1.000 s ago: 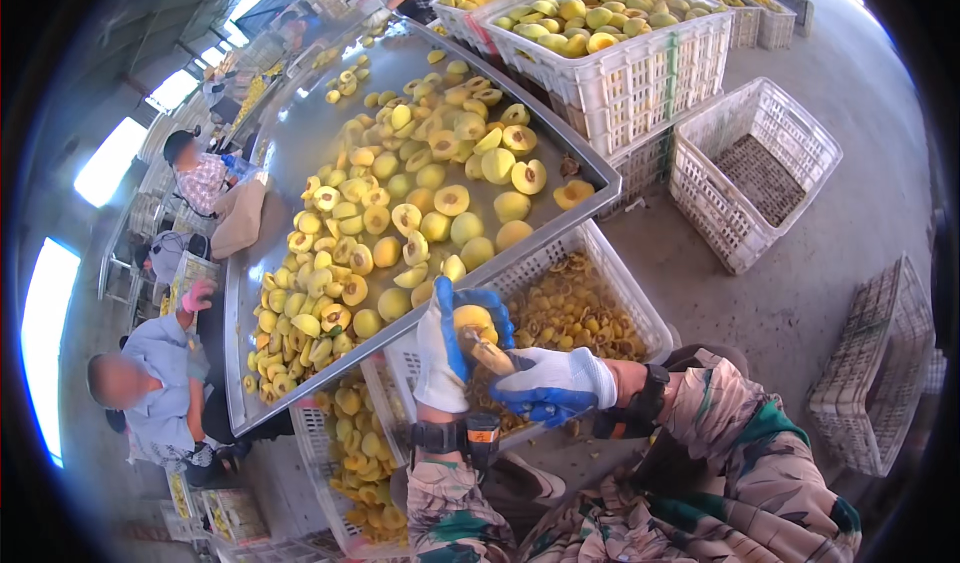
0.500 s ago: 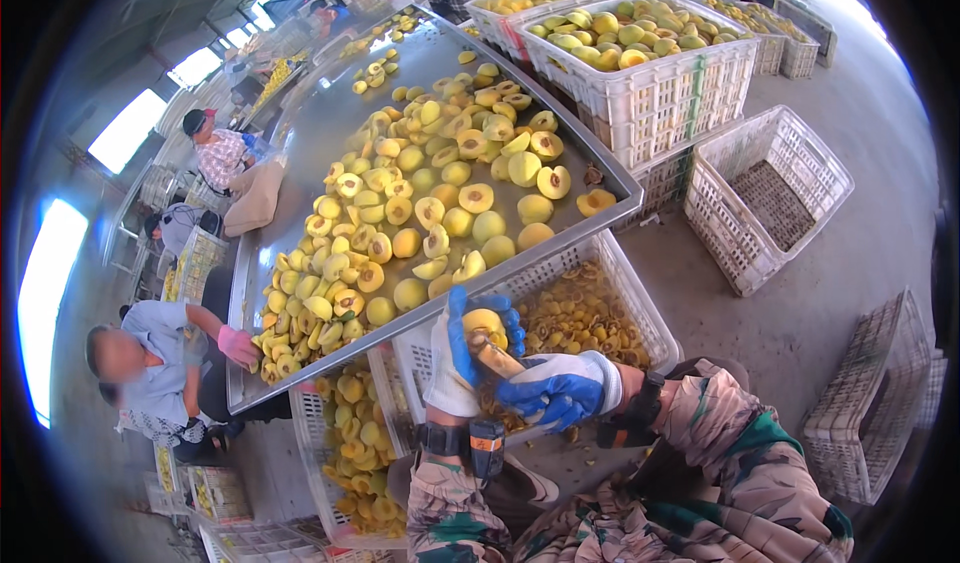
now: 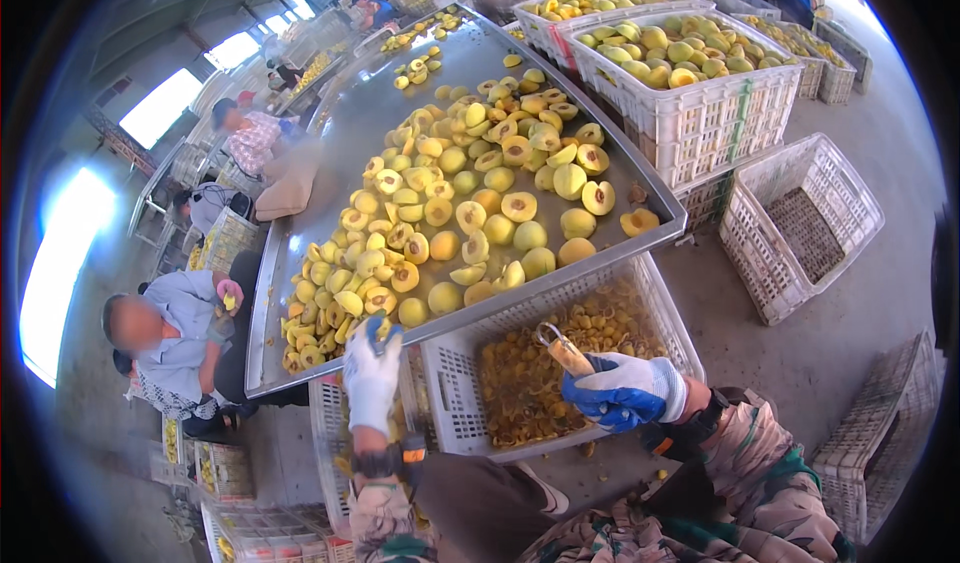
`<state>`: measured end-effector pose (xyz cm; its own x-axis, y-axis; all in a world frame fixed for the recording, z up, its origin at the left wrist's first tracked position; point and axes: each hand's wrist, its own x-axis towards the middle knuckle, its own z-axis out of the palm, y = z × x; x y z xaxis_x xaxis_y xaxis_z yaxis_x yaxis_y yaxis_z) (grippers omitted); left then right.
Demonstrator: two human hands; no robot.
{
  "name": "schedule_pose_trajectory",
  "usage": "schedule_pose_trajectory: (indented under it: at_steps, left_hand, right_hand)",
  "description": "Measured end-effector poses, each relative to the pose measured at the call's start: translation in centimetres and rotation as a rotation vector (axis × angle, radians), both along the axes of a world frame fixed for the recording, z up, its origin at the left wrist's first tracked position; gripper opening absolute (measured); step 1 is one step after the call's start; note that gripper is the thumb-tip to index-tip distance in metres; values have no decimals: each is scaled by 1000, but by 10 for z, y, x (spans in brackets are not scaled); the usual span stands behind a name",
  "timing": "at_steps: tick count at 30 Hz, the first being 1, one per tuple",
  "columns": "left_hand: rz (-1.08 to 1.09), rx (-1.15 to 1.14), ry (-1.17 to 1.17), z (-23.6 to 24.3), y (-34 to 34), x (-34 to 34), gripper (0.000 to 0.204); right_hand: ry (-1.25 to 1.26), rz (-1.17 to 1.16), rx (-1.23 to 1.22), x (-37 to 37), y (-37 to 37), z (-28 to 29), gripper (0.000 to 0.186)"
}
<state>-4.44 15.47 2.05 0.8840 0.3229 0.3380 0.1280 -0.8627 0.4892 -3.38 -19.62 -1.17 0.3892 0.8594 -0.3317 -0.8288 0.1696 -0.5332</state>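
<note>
My left hand [image 3: 372, 378], in a white-and-blue glove, reaches over the near rim of the steel tray [image 3: 560, 263] among halved yellow fruit [image 3: 405, 278]; its fingertips are blurred, and whether they grip anything is unclear. My right hand [image 3: 625, 393], gloved alike, is closed on a wooden-handled tool [image 3: 567, 353] with a metal loop at its tip. It holds the tool over a white crate [image 3: 450, 393] containing small yellow scraps [image 3: 530, 383]. No fruit sits in the loop.
Stacked crates of fruit [image 3: 690, 123] stand behind the tray's right edge. An open crate [image 3: 750, 213] is on the floor at right, more crates [image 3: 870, 433] at lower right. A co-worker in a light blue shirt [image 3: 185, 328] is at left, others [image 3: 255, 143] farther back.
My hands have separated: the left went up-left to the tray, out of its hold around the fruit; the right moved rightward with the tool. The view has shifted, and the near co-worker's pink glove has moved.
</note>
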Motion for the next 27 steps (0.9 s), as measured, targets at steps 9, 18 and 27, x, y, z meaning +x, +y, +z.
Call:
schedule_pose_trajectory:
  at_steps: [9,18,27]
  left_hand:
    - [-47,130,592,-33,-51,169,62]
    - [-269,-165,449,-31,-66,140,55]
    - [-530,-1644,97,-7,-121,64,36]
  right_hand:
    - [-78,-83,-47,18,-2,-9,11]
    - [-55,-140,-6,19,-1,3,9]
    - [-259,-296,-61,9,16,15,15]
